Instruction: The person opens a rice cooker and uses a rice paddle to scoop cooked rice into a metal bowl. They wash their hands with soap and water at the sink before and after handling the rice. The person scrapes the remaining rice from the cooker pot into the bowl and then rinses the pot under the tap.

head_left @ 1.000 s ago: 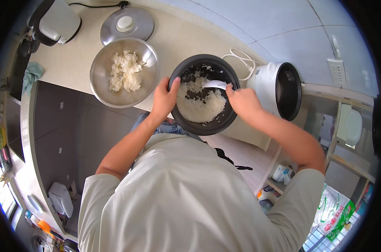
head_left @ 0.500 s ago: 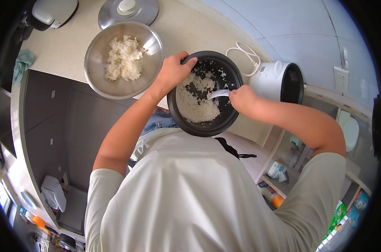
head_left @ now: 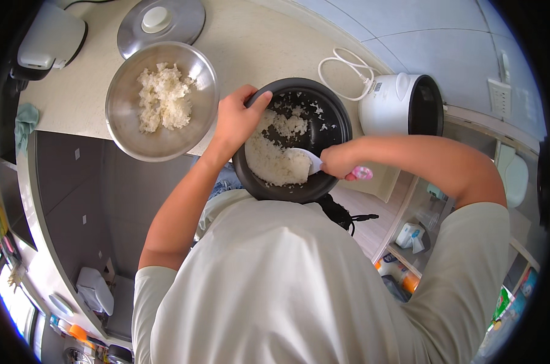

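A dark rice cooker pot (head_left: pixel 332 112) is tilted in front of me, and my left hand (head_left: pixel 237 118) grips its upper left rim with the thumb over the edge. Cooked white rice (head_left: pixel 266 159) lies along the pot's left and lower side, with loose grains on the wall. My right hand (head_left: pixel 340 161) is closed around a white rice paddle (head_left: pixel 315 162) with a pink patterned handle end; its blade is in the rice. Left of the pot stands a steel bowl (head_left: pixel 118 103) with a mound of rice (head_left: pixel 166 97) inside.
A steel lid (head_left: pixel 129 27) with a white knob lies behind the bowl on the beige counter (head_left: pixel 251 42). The white cooker body (head_left: pixel 387 106) rests on its side at right, near a coiled white cord (head_left: pixel 332 76). Shelves (head_left: pixel 408 212) are at lower right.
The paddle has moved down from the pot's middle and dug into the lower rice, my right hand following. My view has shifted, so the bowl and lid sit farther left.
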The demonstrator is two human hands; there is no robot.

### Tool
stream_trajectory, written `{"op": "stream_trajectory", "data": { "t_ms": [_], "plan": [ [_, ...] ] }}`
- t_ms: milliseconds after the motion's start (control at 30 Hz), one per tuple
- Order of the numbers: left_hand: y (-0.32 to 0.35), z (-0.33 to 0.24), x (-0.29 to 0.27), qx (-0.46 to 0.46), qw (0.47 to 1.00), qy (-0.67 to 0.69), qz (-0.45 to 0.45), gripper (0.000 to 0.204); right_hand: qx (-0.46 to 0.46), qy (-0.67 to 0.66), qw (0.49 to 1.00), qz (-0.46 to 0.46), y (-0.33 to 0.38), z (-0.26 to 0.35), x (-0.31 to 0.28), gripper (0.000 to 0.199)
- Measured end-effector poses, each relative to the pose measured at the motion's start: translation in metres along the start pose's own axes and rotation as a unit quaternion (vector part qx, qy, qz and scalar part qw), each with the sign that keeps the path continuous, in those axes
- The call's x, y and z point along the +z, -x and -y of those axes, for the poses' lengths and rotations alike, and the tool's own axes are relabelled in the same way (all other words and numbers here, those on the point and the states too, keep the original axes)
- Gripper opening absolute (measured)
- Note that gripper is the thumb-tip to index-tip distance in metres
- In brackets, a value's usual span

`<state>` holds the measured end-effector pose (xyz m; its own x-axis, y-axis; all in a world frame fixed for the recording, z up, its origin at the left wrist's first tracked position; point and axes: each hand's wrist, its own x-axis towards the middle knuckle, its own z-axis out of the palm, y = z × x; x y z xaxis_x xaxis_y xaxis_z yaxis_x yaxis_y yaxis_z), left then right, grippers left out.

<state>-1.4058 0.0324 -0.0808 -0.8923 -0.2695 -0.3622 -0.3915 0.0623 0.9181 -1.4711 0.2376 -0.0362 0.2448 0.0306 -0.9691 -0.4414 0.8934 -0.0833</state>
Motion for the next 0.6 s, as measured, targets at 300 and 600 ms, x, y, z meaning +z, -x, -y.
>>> {"op": "stream_trajectory", "data": {
  "t_ms": [300, 600],
  "plan": [
    [-0.002, 0.003, 0.001, 0.001, 1.000, 0.008, -0.003, 0.032, -0.038, -0.354, 0.933, 0.053, 0.007, 0.003, 0.020, 0.016],
    [-0.002, 0.013, 0.002, 0.022, 1.000, 0.011, -0.019, 0.032, -0.130, -0.431, 0.893, 0.030, -0.007, 0.020, 0.030, 0.017]
  ]
}}
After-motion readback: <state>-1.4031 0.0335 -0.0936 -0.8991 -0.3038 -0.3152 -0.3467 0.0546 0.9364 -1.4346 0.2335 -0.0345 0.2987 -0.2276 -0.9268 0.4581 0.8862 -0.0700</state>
